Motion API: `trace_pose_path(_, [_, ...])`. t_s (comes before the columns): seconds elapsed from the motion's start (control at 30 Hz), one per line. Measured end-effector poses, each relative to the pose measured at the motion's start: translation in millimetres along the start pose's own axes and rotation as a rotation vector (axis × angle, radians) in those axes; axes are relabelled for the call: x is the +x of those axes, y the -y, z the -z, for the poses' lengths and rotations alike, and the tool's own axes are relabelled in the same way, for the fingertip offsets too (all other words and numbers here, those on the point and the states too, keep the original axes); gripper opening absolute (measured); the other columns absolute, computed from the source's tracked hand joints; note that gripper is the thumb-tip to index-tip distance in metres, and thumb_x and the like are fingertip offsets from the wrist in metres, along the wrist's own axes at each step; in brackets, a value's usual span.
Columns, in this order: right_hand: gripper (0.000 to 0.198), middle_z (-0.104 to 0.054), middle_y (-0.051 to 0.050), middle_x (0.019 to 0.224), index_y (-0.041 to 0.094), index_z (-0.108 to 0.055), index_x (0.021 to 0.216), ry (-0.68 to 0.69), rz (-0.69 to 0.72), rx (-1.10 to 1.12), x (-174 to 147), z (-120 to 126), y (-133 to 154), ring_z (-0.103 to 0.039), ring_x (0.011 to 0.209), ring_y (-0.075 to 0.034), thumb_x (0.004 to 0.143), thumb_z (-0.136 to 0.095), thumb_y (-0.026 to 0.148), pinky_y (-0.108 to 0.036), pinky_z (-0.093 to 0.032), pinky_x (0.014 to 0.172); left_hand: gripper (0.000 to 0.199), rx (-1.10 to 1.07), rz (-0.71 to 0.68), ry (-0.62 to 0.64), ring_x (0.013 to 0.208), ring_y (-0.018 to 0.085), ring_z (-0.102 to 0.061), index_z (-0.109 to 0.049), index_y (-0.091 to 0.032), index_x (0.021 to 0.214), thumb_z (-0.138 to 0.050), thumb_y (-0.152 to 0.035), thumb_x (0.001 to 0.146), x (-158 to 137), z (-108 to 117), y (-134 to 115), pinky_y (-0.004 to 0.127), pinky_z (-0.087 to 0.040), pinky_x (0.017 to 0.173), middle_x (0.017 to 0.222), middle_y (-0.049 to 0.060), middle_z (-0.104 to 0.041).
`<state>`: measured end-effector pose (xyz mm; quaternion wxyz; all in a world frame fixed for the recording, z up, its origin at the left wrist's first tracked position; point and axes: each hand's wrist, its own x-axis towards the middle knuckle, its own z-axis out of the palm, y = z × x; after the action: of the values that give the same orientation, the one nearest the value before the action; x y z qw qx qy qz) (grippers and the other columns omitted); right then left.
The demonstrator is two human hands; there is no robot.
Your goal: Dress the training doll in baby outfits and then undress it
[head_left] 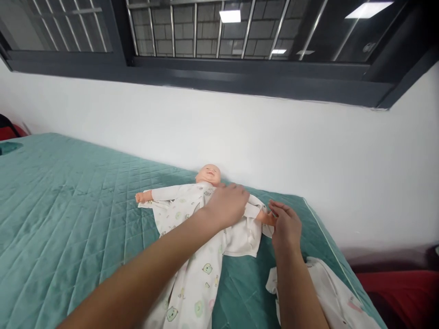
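Left hand [229,205] is resting over the chest of 1 doll [209,174] in printed clothes [207,268]; hidden fingers, cannot tell if clamped. Right hand [287,225] is touching 1 doll arm [263,216]; cannot tell if pinching. Doll is lying face-up under left hand; white garment [334,288] is lying beside right forearm.

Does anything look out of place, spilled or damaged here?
Nothing looks spilled or damaged. Only the crumpled white printed cloth garment at lower right looks untidy: it lies bunched near the edge of the green quilted cover, while the white patterned outfit on the pink bald-headed doll is spread flatter.
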<state>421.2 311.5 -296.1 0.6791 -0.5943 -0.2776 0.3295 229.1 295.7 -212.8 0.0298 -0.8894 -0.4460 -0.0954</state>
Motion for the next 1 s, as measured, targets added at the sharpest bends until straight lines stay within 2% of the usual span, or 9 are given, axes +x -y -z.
trace_pose_path(0.1, [0.027,-0.07,-0.006,0.093,0.018,-0.068,0.09,0.061,0.205,-0.401,-0.9,-1.9,-2.3,-0.062,0.081,-0.02,0.07,-0.056,0.03,-0.032,-0.047,0.073,0.025,-0.133,0.262,-0.285,0.108,0.022,-0.059,-0.06,-0.022,0.108,-0.041,-0.033,0.097,-52.8,11.0,25.9,0.035,-0.047,0.087,0.116,0.005,-0.066])
trace_pose_path(0.17, [0.027,-0.07,-0.007,0.092,0.018,-0.068,0.091,0.126,0.314,-0.658,-3.8,-5.3,-2.6,-0.063,0.085,-0.022,0.074,-0.05,0.028,-0.035,-0.046,0.079,0.027,-0.19,0.502,-0.373,0.106,0.021,-0.06,-0.06,-0.024,0.105,-0.037,-0.036,0.098,-82.8,9.3,48.4,0.033,-0.046,0.088,0.114,0.003,-0.067])
trace_pose_path(0.23, [0.028,-0.07,-0.008,0.094,0.017,-0.068,0.093,0.185,0.406,-0.802,-8.9,-10.2,-2.2,-0.062,0.088,-0.023,0.078,-0.046,0.027,-0.036,-0.046,0.083,0.031,-0.24,0.679,-0.284,0.099,0.022,-0.063,-0.058,-0.024,0.108,-0.038,-0.045,0.097,-103.8,1.6,70.6,0.034,-0.047,0.081,0.108,0.004,-0.069])
trace_pose_path(0.3, [0.03,-0.069,-0.01,0.103,0.017,-0.067,0.098,0.195,0.514,-0.838,-16.7,-16.3,-1.2,-0.062,0.094,-0.024,0.082,-0.044,0.027,-0.036,-0.045,0.085,0.04,-0.326,0.76,-0.119,0.091,0.025,-0.066,-0.057,-0.023,0.111,-0.035,-0.053,0.096,-116.8,-8.0,89.2,0.035,-0.047,0.076,0.098,0.005,-0.071])
trace_pose_path(0.4, [0.03,-0.068,-0.011,0.107,0.017,-0.065,0.103,0.153,0.647,-0.821,-32.8,-26.4,0.9,-0.062,0.094,-0.023,0.086,-0.044,0.032,-0.035,-0.046,0.083,0.051,-0.558,0.708,0.046,0.088,0.026,-0.067,-0.058,-0.023,0.107,-0.029,-0.063,0.094,-128.5,-18.1,108.1,0.035,-0.047,0.077,0.091,0.005,-0.072])
trace_pose_path(0.53, [0.028,-0.069,-0.005,0.081,0.022,-0.065,0.088,0.277,0.578,-0.941,-56.8,-40.0,1.2,-0.061,0.074,-0.022,0.09,-0.049,0.044,-0.034,-0.042,0.07,0.06,-0.838,0.587,0.094,0.099,0.027,-0.065,-0.056,-0.027,0.117,-0.031,-0.073,0.088,-136.5,-22.0,117.4,0.035,-0.048,0.084,0.104,0.003,-0.071])
trace_pose_path(0.7, [0.036,-0.07,-0.001,0.083,0.025,-0.063,0.088,0.543,0.395,-0.815,-74.9,-50.1,-8.9,-0.061,0.079,-0.022,0.092,-0.047,0.056,-0.033,-0.042,0.071,0.062,-0.959,0.621,-0.068,0.107,0.027,-0.063,-0.052,-0.026,0.128,-0.041,-0.071,0.086,-131.2,-27.8,111.7,0.036,-0.049,0.09,0.114,0.005,-0.069])
trace_pose_path(0.87, [0.037,-0.069,0.0,0.092,0.026,-0.059,0.098,0.54,0.297,-0.649,-76.3,-51.0,-19.6,-0.06,0.087,-0.021,0.09,-0.05,0.06,-0.034,-0.044,0.077,0.053,-0.904,0.654,-0.212,0.103,0.027,-0.063,-0.059,-0.024,0.119,-0.038,-0.064,0.091,-119.5,-43.8,106.9,0.041,-0.048,0.092,0.111,0.007,-0.069])
trace_pose_path(1.0, [0.037,-0.066,0.001,0.088,0.026,-0.056,0.099,0.567,0.287,-0.632,-75.7,-51.5,-21.4,-0.059,0.085,-0.021,0.09,-0.049,0.062,-0.034,-0.043,0.077,0.044,-0.765,0.649,-0.479,0.107,0.026,-0.061,-0.06,-0.019,0.115,-0.044,-0.053,0.093,-105.6,-56.1,110.8,0.042,-0.045,0.098,0.115,0.009,-0.067])
